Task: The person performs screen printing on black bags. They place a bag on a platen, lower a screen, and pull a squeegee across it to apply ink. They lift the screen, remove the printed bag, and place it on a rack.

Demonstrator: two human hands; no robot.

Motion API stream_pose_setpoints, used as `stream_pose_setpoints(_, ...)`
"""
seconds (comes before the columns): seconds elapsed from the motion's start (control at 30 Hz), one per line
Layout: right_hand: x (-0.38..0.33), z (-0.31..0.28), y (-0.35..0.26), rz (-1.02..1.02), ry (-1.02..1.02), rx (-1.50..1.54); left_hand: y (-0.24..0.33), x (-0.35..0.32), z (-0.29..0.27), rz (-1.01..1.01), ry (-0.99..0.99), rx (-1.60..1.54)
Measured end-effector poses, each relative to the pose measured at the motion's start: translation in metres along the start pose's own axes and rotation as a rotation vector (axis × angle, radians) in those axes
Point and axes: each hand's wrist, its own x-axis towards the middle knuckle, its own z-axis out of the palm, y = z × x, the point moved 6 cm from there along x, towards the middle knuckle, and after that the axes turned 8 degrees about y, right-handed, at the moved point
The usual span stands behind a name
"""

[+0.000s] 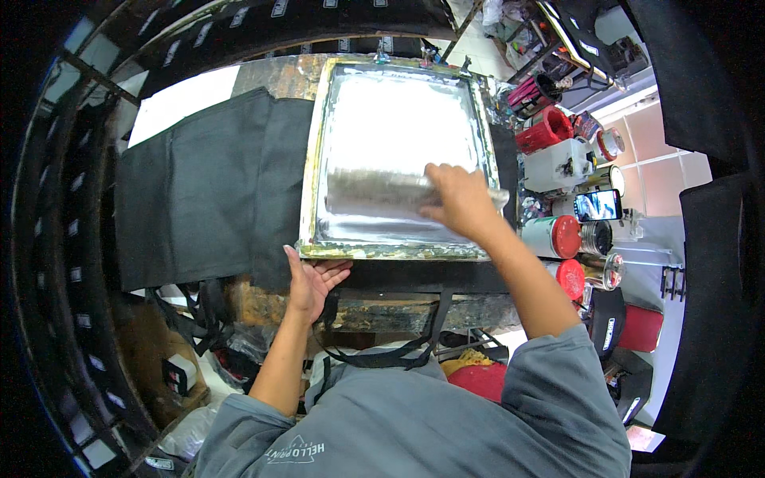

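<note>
Visibly smeared frame (316, 167), white mesh (402, 119), blurred squeegee (378, 193).

on the table (271, 311), a bag (207, 187) lies left of the frame (320, 143), and straps (444, 323) hang over the near edge. the squeegee (374, 193) crosses inside the frame, right hand (462, 199) on its right end, left hand (311, 285) at the frame's near left corner. right of the frame are tubs (566, 237) and a jug (550, 166), a phone (598, 205) between.
</note>
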Motion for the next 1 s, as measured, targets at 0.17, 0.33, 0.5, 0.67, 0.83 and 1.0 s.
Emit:
stream_pose_setpoints(0.17, -0.048, 0.028, -0.022, -0.027, 0.092, -0.11, -0.009, 0.003, 0.001, 0.001, 0.039, 0.027)
stream_pose_setpoints(0.33, 0.001, 0.033, 0.0, -0.059, 0.193, -0.119, -0.005, 0.004, 0.003, 0.022, 0.01, 0.068)
stream_pose_setpoints(0.5, 0.093, 0.045, 0.037, -0.038, 0.188, -0.123, -0.01, 0.007, -0.004, -0.004, 0.037, -0.004)
stream_pose_setpoints(0.67, 0.17, 0.057, 0.079, -0.023, 0.109, -0.065, -0.02, 0.015, -0.006, -0.127, 0.111, -0.164)
stream_pose_setpoints(0.83, 0.173, 0.035, 0.092, -0.044, 0.124, 0.07, -0.005, 0.019, -0.016, -0.252, 0.047, 0.237)
stream_pose_setpoints(1.0, 0.157, 0.007, 0.089, 0.04, 0.212, 0.03, -0.009, 0.021, -0.022, -0.339, 0.156, 0.118)
